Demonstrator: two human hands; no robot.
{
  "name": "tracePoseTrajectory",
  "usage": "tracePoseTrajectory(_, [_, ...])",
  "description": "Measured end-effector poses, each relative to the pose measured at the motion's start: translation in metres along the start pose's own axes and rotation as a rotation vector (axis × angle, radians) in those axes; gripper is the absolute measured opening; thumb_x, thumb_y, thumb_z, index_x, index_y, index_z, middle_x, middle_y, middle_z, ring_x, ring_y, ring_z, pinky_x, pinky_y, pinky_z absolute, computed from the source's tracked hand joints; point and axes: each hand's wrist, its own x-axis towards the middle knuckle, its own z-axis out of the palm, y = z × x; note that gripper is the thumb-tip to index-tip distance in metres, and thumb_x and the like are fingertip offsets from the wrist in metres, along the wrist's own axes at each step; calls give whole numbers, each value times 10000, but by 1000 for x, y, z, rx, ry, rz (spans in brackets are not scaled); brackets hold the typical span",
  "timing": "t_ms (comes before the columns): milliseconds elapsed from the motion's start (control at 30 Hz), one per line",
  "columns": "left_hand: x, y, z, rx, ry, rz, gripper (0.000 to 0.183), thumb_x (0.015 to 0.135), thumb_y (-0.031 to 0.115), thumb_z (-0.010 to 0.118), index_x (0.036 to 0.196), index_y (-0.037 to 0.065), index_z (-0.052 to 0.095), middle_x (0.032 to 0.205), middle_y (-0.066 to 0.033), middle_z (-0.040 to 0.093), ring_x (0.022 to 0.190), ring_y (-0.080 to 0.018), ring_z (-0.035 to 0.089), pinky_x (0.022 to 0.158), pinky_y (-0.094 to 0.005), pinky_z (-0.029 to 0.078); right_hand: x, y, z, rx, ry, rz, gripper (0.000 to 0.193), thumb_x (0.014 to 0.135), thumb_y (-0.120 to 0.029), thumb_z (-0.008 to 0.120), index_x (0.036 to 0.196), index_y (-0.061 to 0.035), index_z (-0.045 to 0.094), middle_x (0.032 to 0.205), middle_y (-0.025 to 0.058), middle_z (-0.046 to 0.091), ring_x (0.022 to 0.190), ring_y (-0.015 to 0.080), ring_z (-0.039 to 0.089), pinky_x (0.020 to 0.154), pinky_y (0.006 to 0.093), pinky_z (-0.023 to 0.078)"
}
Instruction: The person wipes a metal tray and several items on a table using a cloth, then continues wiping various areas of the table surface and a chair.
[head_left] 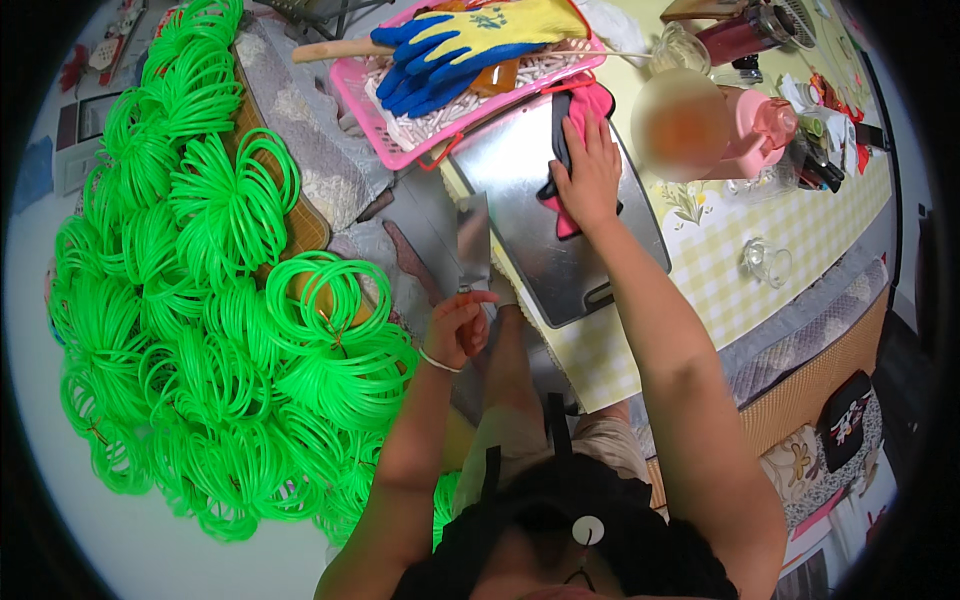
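- Coils (pixel 230 215), green, form a tall heap on the left.
- The table (pixel 820 215) fills the right side, under a checked cover.
- On it lies the board (pixel 530 220), flat, near the table's left edge; I would want it steady under any push.
- The basket (pixel 393 153) is just beyond the board, with gloves (pixel 490 25) on top; I would stop each stroke short of it.
- The pink-and-grey cloth (pixel 592 98) lies on the board's far half, beneath the right hand (pixel 590 185). Those fingers are stretched out, slightly apart, pressing rather than pinching. I judge even palm pressure best, so the cloth slides without bunching.
- The left hand (pixel 460 330), beside the board, has its fingers curled around the handle of the cleaver (pixel 473 240); the handle is mostly hidden from me. I would keep that blade upright and well clear of the right forearm.
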Motion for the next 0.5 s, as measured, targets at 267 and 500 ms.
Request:
tracePoseTrajectory(267, [12, 15, 1, -62, -259, -145, 318, 901, 77, 532, 1188, -57, 560, 629, -28, 498, 433, -122, 447, 384, -262, 352, -46, -6, -12, -34, -252, -325, 614, 823, -234, 660, 1405, -202, 466, 1510, 99, 357, 1393, 325, 321, 1120, 495, 281])
tracePoseTrajectory(500, [29, 12, 11, 13, -239, -193, 279, 883, 74, 567, 1134, -48, 564, 680, -59, 533, 440, -109, 446, 380, -242, 352, -139, 36, -48, 12, -286, -388, 551, 721, -75, 648, 1266, -153, 605, 1404, 93, 497, 1280, 340, 456, 1048, 490, 366])
